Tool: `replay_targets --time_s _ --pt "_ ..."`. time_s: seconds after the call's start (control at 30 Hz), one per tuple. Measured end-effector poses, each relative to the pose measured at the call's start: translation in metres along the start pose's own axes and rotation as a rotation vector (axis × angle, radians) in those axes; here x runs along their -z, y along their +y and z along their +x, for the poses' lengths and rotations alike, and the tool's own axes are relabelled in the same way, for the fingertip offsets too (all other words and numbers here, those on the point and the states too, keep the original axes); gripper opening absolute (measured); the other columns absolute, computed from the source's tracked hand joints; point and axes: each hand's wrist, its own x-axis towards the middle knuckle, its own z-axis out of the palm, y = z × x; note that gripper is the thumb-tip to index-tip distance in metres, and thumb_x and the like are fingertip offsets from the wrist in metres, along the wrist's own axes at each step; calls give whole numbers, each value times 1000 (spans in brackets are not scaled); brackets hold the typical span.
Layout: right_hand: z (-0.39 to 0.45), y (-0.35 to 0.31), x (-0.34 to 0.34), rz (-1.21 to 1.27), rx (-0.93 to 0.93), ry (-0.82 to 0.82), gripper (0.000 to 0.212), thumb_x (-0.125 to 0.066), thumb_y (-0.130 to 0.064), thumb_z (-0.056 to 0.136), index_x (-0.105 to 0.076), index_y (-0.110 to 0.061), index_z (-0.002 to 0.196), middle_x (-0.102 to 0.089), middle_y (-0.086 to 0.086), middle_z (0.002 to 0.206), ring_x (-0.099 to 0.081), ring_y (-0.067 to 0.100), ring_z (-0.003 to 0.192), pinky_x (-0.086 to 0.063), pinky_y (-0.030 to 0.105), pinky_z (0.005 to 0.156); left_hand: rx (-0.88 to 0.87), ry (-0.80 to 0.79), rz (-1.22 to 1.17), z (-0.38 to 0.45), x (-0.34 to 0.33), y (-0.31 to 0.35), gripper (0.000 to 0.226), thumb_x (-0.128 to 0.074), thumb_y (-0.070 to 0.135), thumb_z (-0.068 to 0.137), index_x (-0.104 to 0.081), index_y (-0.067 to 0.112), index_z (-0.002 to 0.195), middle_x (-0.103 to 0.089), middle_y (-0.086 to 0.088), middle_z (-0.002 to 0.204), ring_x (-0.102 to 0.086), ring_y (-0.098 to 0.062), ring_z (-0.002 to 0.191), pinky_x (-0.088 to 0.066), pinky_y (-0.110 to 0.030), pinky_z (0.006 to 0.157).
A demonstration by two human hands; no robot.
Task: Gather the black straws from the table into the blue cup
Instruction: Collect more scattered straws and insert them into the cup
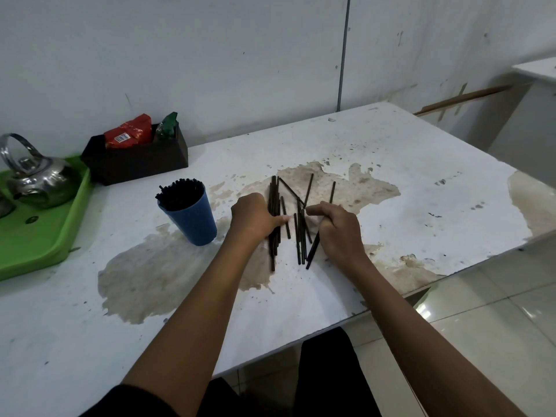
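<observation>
Black straws (296, 224) lie loose just right of the blue cup (192, 216), which already holds many. My left hand (252, 216) grips a bundle (274, 218); my right hand (338, 228) pinches one straw (314, 248) beside the strays. Risk: thin, slick stems could fan out of my grip, or knock the packed cup over.
</observation>
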Motion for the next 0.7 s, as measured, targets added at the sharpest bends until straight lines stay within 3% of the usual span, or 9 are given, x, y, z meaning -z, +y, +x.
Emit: replay_targets --time_s 0.13,0.3,0.43,0.7 --pt "3 4 -1 18 -50 33 47 -35 -12 76 -74 -14 104 -71 1 110 -60 12 108 -44 25 94 29 -97 2 1 12 -5 50 -72 47 84 -40 14 65 -42 0 60 -39 -13 53 -26 -27 46" --pt "3 5 -3 -15 -50 16 48 -34 -15 76 -73 -15 104 -71 1 111 -61 14 108 -47 31 97 25 -152 6 -2 16 -6 38 -66 31 89 -43 12 65 -47 -3 59 -46 -16 53 -33 -27 47" --pt "3 3 -3 -45 -44 14 49 -34 -16 76 -73 -14 105 -71 2 112 -60 15 109 -47 32 97 8 -165 35 -5 15 -2 40 -59 27 92 -38 12 62 -40 -2 57 -39 -15 51 -28 -28 47" --pt "3 2 -2 -20 -73 26 49 -33 -17 77 -73 -13 105 -71 2 111 -59 9 102 -42 22 88 30 -296 -176 -6 17 -21 36 -50 27 98 -39 12 68 -38 -4 63 -37 -18 56 -29 -30 56"
